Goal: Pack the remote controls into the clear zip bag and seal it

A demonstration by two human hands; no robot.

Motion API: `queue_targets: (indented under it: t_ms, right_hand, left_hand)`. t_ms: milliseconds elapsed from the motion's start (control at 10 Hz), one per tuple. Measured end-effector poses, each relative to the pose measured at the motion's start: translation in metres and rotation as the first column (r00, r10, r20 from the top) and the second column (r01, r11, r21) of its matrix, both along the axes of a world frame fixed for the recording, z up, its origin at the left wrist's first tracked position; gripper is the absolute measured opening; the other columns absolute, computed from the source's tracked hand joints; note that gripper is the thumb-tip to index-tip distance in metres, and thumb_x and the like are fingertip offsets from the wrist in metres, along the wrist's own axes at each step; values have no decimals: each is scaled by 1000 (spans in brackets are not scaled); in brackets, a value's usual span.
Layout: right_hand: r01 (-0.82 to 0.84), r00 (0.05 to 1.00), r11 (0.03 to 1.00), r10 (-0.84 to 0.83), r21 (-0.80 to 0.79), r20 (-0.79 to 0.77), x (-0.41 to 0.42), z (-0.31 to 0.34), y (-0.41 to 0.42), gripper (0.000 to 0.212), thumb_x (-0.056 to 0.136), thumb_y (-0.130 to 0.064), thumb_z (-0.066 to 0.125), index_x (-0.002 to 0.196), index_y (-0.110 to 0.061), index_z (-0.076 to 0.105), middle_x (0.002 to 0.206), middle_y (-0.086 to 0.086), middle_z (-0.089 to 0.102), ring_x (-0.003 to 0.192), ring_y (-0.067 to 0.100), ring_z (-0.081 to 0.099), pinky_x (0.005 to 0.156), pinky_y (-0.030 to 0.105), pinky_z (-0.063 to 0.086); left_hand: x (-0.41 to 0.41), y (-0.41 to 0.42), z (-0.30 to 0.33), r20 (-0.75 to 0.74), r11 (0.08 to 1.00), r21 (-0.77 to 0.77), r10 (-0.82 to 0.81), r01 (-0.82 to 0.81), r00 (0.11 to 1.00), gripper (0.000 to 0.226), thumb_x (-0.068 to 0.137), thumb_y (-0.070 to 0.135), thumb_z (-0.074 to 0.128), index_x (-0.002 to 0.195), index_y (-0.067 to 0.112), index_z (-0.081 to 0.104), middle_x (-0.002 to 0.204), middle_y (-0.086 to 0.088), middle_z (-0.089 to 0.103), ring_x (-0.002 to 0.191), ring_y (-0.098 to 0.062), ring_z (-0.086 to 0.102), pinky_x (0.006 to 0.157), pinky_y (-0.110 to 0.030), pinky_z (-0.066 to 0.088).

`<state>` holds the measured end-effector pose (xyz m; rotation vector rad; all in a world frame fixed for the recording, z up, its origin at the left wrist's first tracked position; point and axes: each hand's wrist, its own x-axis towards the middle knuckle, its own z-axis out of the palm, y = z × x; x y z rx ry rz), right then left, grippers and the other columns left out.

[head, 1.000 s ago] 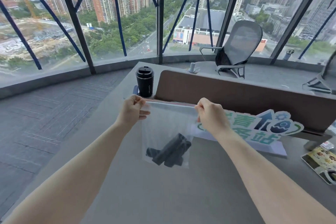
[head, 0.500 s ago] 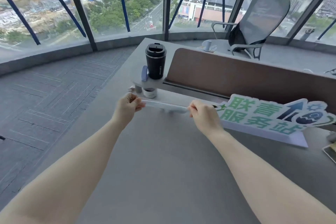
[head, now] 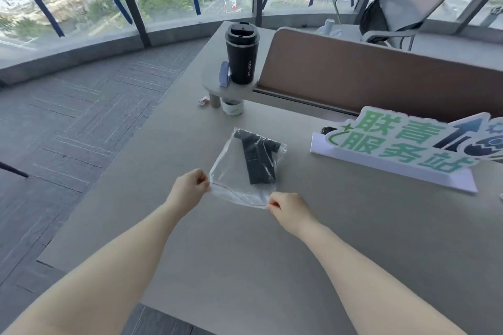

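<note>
The clear zip bag point(head: 231, 171) lies flat on the grey desk point(head: 245, 253), its zip edge with a thin red line toward me. Black remote controls point(head: 257, 156) rest inside it, toward the far end. My left hand point(head: 187, 189) pinches the left end of the zip edge. My right hand point(head: 288, 211) pinches the right end. The zip edge sags in a wave between my two hands.
A black coffee tumbler point(head: 241, 53) stands on a small raised shelf point(head: 217, 88) at the desk's far left. A brown divider panel point(head: 367, 76) runs behind. A green and white sign point(head: 402, 141) stands at the right. An office chair point(head: 408, 0) is beyond.
The bag hung upright in the air between my hands a second ago. Now it lies flat on the desk, nearer to me, with both hands still on the zip edge.
</note>
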<state>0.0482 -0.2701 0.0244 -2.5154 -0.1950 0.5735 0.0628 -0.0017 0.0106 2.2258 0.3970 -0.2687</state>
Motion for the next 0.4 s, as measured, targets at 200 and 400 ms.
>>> queue_targets:
  t_ms: [200,400]
  right_hand:
    - [46,999,998,-46,-47,-18,-19,6,-8,26,90,-41,55,101,-23,70,99,0,73,94,26,64,75,32,48]
    - [319,925,925,-351,207,144,-53,102,-60,17,94,-33,59,101,-34,75,78,-15,74,78,-1,64,66,15,46]
  left_hand:
    - [-28,-10,3,-53,965,262,-18,31,998,13,77,29,50,73,23,61,71,5,65,68,-21,61,54,-27,43]
    - [-91,-10,19,41,952,220,208,-212,977,20,85,30,51,67,30,59,78,8,63,69,-15,59,58,-28,46]
